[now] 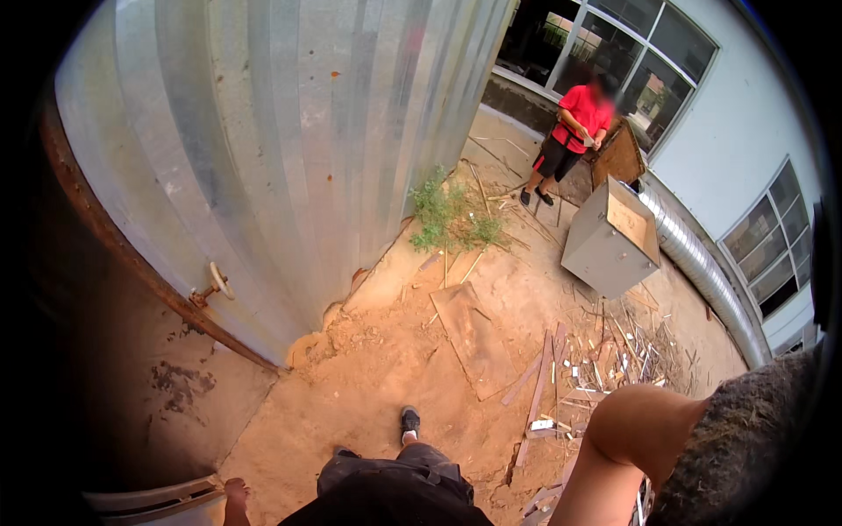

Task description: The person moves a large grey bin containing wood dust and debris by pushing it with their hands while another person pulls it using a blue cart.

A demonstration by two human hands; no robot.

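At the lower left edge, my left hand (235, 489) shows small and dim, right beside a pale metal panel (167, 501) with a dark slot. Whether it touches the panel, and how its fingers are set, I cannot make out. My bent right arm (614, 443) comes in at the lower right, and its hand is out of the picture. A grey, shaggy, fur-like thing (745, 430) lies against that upper arm; its kind is unclear. Below me are my dark shorts and a dark shoe (410, 421) on the sandy ground.
A tall corrugated metal wall (289, 158) with a round valve handle (221, 280) stands left. Ahead lie a flat board (474, 337), wood scraps (605, 359) and a green plant (447, 210). A person in red (586, 114) stands beyond, near a grey metal box (605, 241) and a silver duct (702, 263).
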